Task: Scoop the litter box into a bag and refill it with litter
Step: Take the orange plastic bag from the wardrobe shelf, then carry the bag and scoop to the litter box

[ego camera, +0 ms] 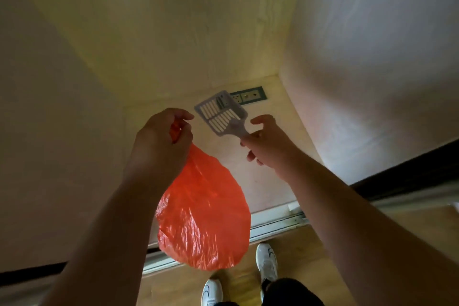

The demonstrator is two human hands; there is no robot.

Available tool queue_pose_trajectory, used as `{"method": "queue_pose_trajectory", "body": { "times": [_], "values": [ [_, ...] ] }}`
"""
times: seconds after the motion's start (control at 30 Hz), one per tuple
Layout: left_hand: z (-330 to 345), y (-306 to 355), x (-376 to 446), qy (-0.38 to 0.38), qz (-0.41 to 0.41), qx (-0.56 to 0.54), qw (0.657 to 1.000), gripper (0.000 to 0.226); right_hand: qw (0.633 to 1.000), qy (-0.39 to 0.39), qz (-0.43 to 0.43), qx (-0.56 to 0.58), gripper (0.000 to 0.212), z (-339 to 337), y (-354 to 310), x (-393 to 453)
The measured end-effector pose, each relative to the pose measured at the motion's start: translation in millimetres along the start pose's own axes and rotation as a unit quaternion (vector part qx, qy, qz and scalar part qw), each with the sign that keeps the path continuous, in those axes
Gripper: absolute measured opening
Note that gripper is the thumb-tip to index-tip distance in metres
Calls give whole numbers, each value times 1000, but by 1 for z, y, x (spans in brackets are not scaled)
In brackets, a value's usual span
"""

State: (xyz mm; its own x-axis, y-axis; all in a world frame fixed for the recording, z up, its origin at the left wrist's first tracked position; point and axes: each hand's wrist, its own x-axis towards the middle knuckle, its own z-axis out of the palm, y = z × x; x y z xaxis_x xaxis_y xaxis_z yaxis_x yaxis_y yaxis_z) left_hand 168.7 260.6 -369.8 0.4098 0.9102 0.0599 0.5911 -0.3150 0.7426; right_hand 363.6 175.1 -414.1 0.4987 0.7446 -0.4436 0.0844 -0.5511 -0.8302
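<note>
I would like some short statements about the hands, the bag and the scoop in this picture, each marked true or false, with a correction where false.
1. The left hand holds the orange bag by its top. True.
2. The right hand grips the slotted scoop by its handle. True.
3. The scoop is inside the bag. False: it is held up to the right of the bag's top, outside it.
4. The litter box is visible on the floor. False: no litter box shows in this view.
5. A wall socket is behind the scoop. True.
</note>
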Motion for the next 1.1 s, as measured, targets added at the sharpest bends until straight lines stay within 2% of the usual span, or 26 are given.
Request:
{"method": "queue_pose_trajectory", "body": {
  "times": [0.1,0.2,0.53,0.67,0.93,1.1],
  "values": [
    [-14,16,-10,-31,48,-8,998,18,997,33,-35,-64,23,-16,-7,-56],
    [-27,31,-18,-51,109,-12,993,19,993,77,-40,-77,20,-23,-11,-106],
    [-46,90,-49,-136,249,-33,958,17,970,221,-6,-96,30,-39,-16,-227],
    [-39,123,-71,-160,317,-34,934,15,958,274,5,-86,32,-56,-7,-275],
    [-1,193,-131,-234,381,-37,894,17,928,370,43,-30,32,-96,36,-363],
    [33,234,-186,-282,415,-49,863,18,901,427,73,-11,24,-123,76,-415]
  ]
}}
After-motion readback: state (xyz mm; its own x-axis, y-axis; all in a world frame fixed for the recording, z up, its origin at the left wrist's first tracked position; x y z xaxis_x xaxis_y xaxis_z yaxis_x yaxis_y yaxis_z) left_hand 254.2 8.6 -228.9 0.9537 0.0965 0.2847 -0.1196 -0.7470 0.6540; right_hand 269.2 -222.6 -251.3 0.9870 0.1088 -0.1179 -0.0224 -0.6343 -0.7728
